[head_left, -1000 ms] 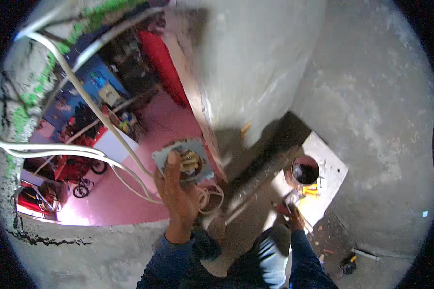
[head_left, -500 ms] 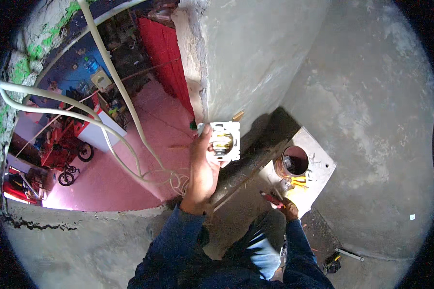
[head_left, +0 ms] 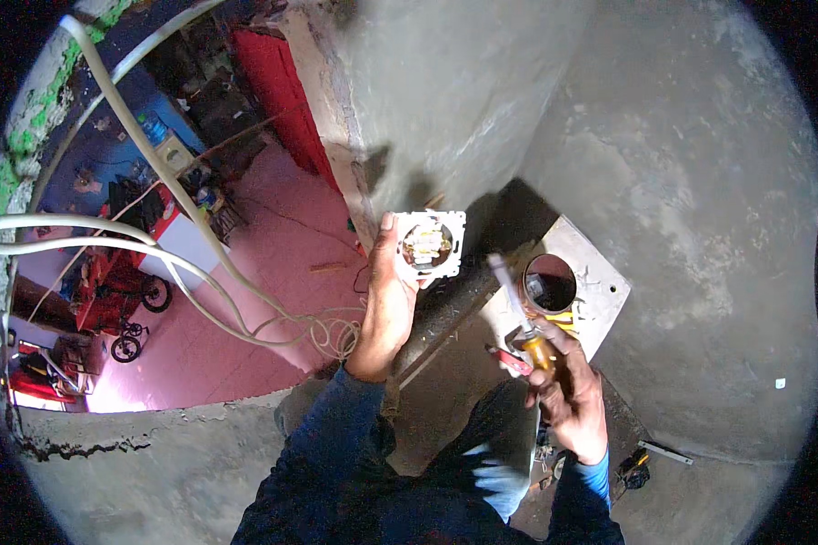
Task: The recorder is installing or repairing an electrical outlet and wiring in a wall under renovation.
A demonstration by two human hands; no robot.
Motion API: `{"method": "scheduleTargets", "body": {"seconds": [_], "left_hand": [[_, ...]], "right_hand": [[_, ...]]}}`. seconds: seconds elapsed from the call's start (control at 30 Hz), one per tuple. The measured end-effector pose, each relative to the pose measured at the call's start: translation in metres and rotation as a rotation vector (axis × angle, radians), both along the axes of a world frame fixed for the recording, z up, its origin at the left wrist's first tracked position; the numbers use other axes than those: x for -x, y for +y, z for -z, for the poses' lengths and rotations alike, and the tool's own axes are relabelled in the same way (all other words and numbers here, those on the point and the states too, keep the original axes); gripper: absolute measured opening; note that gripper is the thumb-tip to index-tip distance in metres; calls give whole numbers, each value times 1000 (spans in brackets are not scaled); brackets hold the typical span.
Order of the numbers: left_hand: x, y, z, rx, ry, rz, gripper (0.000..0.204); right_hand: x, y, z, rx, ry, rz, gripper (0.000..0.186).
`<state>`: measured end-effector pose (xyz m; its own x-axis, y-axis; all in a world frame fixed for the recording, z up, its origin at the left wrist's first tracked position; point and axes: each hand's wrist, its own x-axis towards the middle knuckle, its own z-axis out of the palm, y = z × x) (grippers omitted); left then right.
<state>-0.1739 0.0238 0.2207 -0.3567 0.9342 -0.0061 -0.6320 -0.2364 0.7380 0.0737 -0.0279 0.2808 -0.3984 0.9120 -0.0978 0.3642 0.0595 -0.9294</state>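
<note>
My left hand (head_left: 387,313) holds up a white square wall-socket insert (head_left: 457,238), with metal parts showing in its round middle. The thumb lies along its left edge. To the right, my right hand (head_left: 574,400) grips the amber handle of a screwdriver (head_left: 542,353), its pale shaft pointing up and away, blurred. Close by the handle is a red-handled tool (head_left: 513,361); whether the hand touches it I cannot tell. A pale board (head_left: 600,304) lies beyond my right hand. On it stand a round brown can (head_left: 526,289) and a yellow-handled tool (head_left: 563,321), partly hidden.
Thick white cables (head_left: 132,136) hang at the left before a wall opening with a pink floor (head_left: 273,218) below. A red bike-like vehicle (head_left: 118,295) stands down there. Grey walls (head_left: 691,227) rise ahead and right. A metal strip (head_left: 665,452) lies at lower right.
My right hand has lifted off the board toward me, now with the screwdriver in it. The socket insert has shifted slightly and tilted in my left hand. The view has turned a little.
</note>
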Motion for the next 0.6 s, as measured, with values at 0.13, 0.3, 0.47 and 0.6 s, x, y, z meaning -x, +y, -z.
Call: {"method": "scheduleTargets", "body": {"seconds": [0.13,0.3,0.47,0.6], "left_hand": [[17,4,11,-38,123,-15,50],[30,0,7,-67,152,-35,52],[40,-6,2,-4,235,-88,53],[38,-5,-1,-45,222,-69,53]], "right_hand": [[24,-2,-20,-99,-53,-92,40],[47,9,-37,-212,-78,-86,43],[66,12,-42,-231,-48,-156,38],[69,18,-42,-236,-66,-144,36]]}}
